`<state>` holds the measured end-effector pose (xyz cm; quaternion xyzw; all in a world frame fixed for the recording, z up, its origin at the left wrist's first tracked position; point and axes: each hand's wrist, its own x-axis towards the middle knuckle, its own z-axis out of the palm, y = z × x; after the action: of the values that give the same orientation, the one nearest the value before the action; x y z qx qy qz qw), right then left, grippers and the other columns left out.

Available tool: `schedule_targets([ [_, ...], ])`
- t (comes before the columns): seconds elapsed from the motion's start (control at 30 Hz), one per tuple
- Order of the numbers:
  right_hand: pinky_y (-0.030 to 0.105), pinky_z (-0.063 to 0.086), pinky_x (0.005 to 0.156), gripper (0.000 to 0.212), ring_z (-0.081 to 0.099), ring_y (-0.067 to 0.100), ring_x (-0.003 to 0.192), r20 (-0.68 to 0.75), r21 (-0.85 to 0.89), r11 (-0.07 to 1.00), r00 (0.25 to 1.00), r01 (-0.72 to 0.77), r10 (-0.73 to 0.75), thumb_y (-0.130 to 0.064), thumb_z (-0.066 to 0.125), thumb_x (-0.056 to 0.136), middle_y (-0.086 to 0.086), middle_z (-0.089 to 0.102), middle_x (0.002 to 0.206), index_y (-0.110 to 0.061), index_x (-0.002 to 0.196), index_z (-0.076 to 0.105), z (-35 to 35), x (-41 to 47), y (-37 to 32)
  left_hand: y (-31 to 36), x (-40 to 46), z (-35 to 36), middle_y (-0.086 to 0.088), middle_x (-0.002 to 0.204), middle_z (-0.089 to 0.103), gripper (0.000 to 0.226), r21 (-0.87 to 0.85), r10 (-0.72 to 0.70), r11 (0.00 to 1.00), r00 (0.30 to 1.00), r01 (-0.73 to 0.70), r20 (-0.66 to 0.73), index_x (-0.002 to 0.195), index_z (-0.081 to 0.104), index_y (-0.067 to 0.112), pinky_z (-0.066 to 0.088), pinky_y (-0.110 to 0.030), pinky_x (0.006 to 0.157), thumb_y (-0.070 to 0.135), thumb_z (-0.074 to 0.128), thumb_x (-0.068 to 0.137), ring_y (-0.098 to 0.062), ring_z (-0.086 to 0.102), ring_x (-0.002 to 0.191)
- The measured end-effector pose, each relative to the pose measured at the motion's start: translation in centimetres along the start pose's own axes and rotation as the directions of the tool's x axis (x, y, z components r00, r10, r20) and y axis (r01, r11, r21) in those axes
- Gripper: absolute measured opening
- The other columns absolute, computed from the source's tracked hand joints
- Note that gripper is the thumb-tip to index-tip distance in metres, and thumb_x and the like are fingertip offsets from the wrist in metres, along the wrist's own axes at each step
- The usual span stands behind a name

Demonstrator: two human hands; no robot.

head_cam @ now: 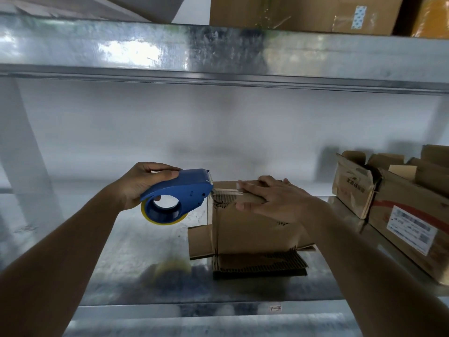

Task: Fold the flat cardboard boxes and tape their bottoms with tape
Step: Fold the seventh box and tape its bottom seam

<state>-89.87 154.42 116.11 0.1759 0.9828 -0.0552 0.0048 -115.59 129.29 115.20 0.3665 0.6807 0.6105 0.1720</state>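
A small brown cardboard box (245, 227) stands on the metal shelf (136, 259), its lower flaps splayed out on the shelf. My left hand (138, 183) grips a blue tape dispenser (177, 195) with a yellowish tape roll, its blade end at the box's top left edge. A strip of clear tape (226, 190) runs from the dispenser across the box top. My right hand (274, 198) lies flat on the box top, fingers straight, pressing the tape end down, thumb over the front face.
Open worn cardboard boxes (398, 210) with a white label stand at the right on the same shelf. An upper metal shelf (218, 52) carries more boxes (303, 13). A white wall is behind. The shelf's front lip (194, 312) is near me.
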Motion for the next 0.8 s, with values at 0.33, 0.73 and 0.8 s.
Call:
schedule_targets([
  [0.33, 0.052, -0.005, 0.129, 0.090, 0.016, 0.021, 0.157, -0.040, -0.009, 1.000, 0.999, 0.003, -0.003, -0.107, 0.007, 0.066, -0.016, 0.024, 0.160, -0.073, 0.149, 0.006, 0.4, 0.5, 0.1, -1.6, -1.3, -1.5, -0.010, 0.104, 0.078, 0.061, -0.058, -0.004, 0.998, 0.999, 0.001, -0.055, 0.111, 0.081, 0.013, 0.055, -0.026, 0.053, 0.041, 0.092, 0.058, -0.019, 0.072, 0.081],
  [0.73, 0.056, -0.011, 0.125, 0.096, -0.002, 0.023, 0.160, 0.097, 0.256, 0.953, 0.985, -0.163, 0.142, -0.106, 0.007, 0.070, -0.012, 0.017, 0.171, -0.061, 0.150, 0.035, -2.4, -0.4, -2.5, -2.5, -2.2, -2.5, -0.010, 0.109, 0.079, 0.083, 0.037, 0.089, 0.995, 0.996, -0.089, 0.009, 0.105, 0.083, 0.016, 0.059, -0.026, 0.077, 0.066, 0.097, 0.040, -0.023, 0.075, 0.098],
  [0.8, 0.060, -0.005, 0.126, 0.106, 0.026, 0.029, 0.155, 0.052, 0.141, 0.974, 0.984, -0.175, 0.170, -0.100, 0.002, 0.076, 0.001, 0.042, 0.162, -0.040, 0.143, 0.058, -3.3, 0.4, -4.3, -2.5, -2.2, -2.3, -0.010, 0.108, 0.079, 0.082, 0.037, 0.081, 0.996, 0.997, -0.081, 0.022, 0.105, 0.083, 0.018, 0.059, -0.027, 0.079, 0.066, 0.097, 0.040, -0.024, 0.075, 0.099],
])
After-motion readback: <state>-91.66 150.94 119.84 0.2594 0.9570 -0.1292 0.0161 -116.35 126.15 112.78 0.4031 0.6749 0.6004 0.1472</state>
